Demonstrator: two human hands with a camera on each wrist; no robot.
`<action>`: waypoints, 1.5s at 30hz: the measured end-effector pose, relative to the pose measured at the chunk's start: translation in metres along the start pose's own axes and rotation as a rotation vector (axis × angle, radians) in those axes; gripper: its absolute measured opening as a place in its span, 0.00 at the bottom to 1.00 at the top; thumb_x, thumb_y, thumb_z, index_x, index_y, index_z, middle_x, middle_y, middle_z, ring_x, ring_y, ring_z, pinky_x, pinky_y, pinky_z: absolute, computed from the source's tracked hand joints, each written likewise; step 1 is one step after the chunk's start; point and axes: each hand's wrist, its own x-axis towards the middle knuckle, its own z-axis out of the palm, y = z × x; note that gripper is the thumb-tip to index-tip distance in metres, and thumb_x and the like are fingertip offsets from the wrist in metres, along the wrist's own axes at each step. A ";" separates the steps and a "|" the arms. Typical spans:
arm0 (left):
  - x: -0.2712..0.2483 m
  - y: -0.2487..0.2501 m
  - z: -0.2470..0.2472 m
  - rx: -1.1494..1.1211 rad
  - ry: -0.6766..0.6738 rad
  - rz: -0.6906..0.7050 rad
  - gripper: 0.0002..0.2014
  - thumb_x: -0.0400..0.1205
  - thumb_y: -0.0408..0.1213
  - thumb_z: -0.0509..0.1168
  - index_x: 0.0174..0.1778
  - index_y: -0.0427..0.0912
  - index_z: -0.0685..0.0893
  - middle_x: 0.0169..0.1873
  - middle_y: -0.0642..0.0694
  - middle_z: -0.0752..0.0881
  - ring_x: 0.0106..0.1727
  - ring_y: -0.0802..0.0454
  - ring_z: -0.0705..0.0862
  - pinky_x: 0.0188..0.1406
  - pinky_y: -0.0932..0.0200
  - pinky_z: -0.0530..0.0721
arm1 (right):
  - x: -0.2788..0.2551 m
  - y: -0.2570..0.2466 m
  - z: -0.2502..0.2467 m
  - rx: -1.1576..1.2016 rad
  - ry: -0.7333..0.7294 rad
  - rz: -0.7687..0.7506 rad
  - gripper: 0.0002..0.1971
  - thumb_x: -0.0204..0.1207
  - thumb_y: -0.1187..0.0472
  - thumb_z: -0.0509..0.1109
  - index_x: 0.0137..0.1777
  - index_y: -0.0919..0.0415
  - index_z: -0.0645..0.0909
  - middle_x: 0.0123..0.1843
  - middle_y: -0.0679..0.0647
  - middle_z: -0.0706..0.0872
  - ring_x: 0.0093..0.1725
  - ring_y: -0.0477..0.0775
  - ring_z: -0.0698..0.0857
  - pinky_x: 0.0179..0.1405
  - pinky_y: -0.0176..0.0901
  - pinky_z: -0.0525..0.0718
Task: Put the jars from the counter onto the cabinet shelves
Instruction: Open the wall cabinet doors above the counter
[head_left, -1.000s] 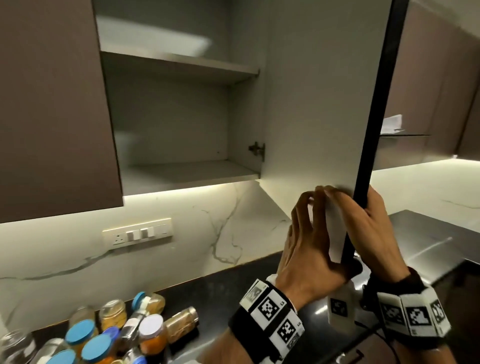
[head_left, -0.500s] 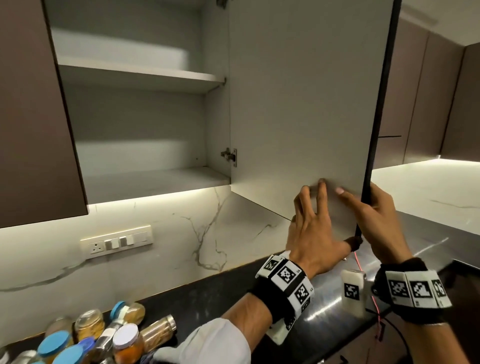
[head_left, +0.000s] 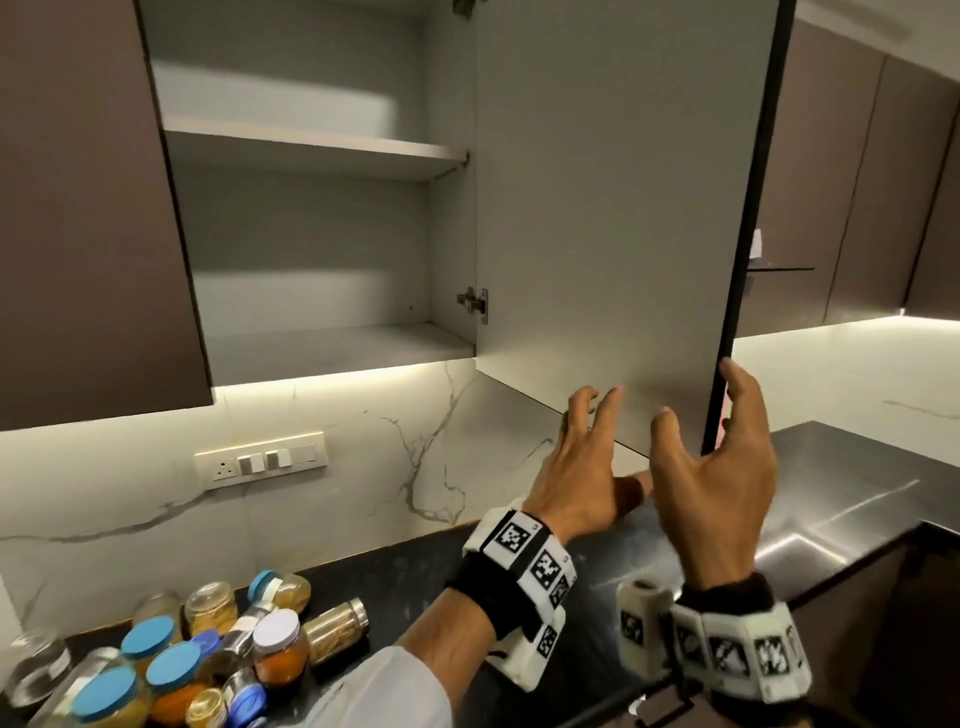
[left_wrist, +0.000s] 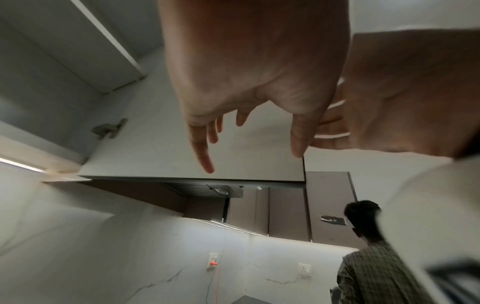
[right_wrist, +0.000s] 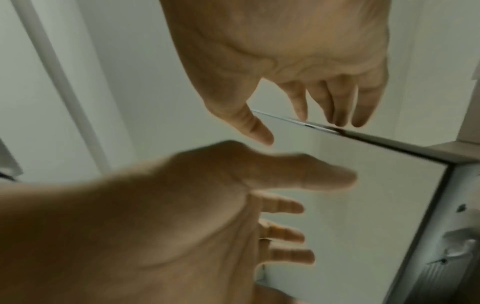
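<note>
Hovering at the lower corner of the open cabinet door (head_left: 613, 208), both hands empty: left grip (head_left: 582, 467) with fingers spread and relaxed before the door's inner face, right grip (head_left: 722, 467) loosely open astride its dark outer edge. Lying clustered on the desk (head_left: 415, 577) far down-left of either grip, well apart, the jars (head_left: 208, 654). Standing bare above them, the cabinet shelves (head_left: 311, 148).

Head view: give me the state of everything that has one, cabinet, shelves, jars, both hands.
Cabinet door: swung open.
Upper shelf: bare where visible.
Lower shelf: bare where visible.
Jars: clustered on the counter, lids on; some lying on their sides.
Left hand: open, holding nothing.
Right hand: open, at the door's edge.
</note>
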 end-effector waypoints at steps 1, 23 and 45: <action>-0.006 -0.009 -0.005 -0.014 0.008 -0.022 0.48 0.80 0.40 0.74 0.91 0.51 0.52 0.88 0.52 0.47 0.88 0.41 0.60 0.83 0.35 0.70 | -0.015 -0.009 0.002 0.043 0.005 -0.028 0.32 0.80 0.60 0.74 0.84 0.53 0.73 0.86 0.51 0.75 0.85 0.50 0.73 0.84 0.54 0.73; -0.100 -0.215 -0.353 0.337 0.692 -0.654 0.38 0.74 0.61 0.69 0.81 0.52 0.74 0.76 0.48 0.71 0.80 0.43 0.76 0.77 0.38 0.77 | -0.075 -0.177 0.405 0.554 -1.086 0.145 0.27 0.72 0.40 0.73 0.68 0.51 0.87 0.63 0.51 0.93 0.64 0.55 0.90 0.70 0.63 0.86; -0.163 -0.221 -0.342 0.589 0.781 -0.533 0.45 0.82 0.56 0.72 0.90 0.54 0.55 0.89 0.44 0.51 0.89 0.42 0.56 0.76 0.39 0.77 | -0.147 -0.198 0.414 0.836 -1.006 0.193 0.19 0.84 0.42 0.67 0.68 0.48 0.87 0.61 0.47 0.92 0.62 0.53 0.90 0.66 0.63 0.90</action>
